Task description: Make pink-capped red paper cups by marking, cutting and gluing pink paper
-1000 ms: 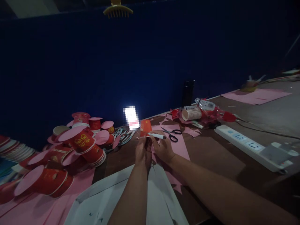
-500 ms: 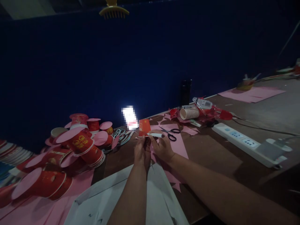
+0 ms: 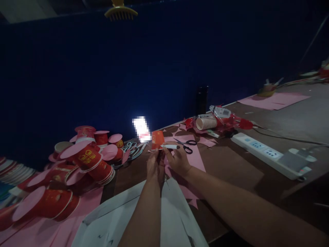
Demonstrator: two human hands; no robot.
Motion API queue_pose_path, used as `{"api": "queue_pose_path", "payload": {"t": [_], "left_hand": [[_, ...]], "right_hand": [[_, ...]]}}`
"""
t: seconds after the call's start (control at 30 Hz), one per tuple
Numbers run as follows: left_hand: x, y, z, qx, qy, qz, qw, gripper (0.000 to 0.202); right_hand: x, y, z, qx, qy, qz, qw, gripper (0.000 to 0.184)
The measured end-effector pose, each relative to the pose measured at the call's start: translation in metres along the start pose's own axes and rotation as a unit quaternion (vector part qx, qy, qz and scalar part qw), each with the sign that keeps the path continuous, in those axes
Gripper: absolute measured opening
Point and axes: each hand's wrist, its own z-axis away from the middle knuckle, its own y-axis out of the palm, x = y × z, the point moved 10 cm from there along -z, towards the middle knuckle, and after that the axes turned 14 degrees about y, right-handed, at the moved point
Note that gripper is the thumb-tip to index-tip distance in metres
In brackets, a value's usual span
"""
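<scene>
In the head view a red paper cup [image 3: 157, 139] with faint gold print stands out at the tips of my hands. My left hand [image 3: 155, 165] is closed on the cup's near end; part of the grip is hidden. A white marker pen [image 3: 170, 146] with a dark end lies across the fingers of my right hand [image 3: 179, 162], its left tip close to the cup's edge. Black-handled scissors [image 3: 189, 149] rest just beyond my right hand on a pink paper sheet [image 3: 197, 164]. Below my forearms is a white box lid or tray [image 3: 115, 216].
Several red cups with pink discs [image 3: 87, 156] are heaped at left. A lit phone [image 3: 141, 129] leans at the back, with pale blue-handled tools [image 3: 133, 150] beside it. At right are wrapped paper cups [image 3: 207, 122] and a power strip [image 3: 259, 147]. A yellow claw clip [image 3: 121, 13] hangs above.
The view has shifted slightly. Both hands keep nearly the same place and hold, with the marker pen still beside the red cup.
</scene>
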Motion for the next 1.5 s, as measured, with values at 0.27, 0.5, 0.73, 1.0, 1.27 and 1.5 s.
{"api": "queue_pose_path", "payload": {"t": [0.27, 0.5, 0.73, 1.0, 1.27, 1.5], "left_hand": [[-0.001, 0.001, 0.000, -0.002, 0.011, 0.006, 1.000, 0.010], [-0.002, 0.001, 0.001, -0.013, 0.005, -0.001, 1.000, 0.009], [-0.003, 0.001, 0.002, -0.025, 0.004, 0.001, 1.000, 0.007], [-0.005, 0.002, 0.004, -0.034, 0.001, -0.006, 0.999, 0.004], [-0.011, 0.007, 0.015, -0.068, -0.020, -0.003, 0.997, 0.012], [-0.012, 0.010, 0.016, -0.067, -0.021, 0.000, 0.998, 0.012]], "right_hand": [[0.000, 0.002, -0.001, 0.024, 0.023, 0.004, 0.999, 0.013], [0.004, -0.003, -0.001, -0.003, -0.008, 0.007, 1.000, 0.017], [0.002, -0.003, -0.002, 0.007, 0.012, 0.026, 1.000, 0.013], [0.004, -0.004, -0.003, 0.007, 0.008, 0.023, 1.000, 0.013], [-0.002, -0.009, -0.004, -0.007, 0.030, -0.014, 0.999, 0.018], [-0.001, -0.007, -0.002, -0.013, 0.017, 0.006, 1.000, 0.017]]}}
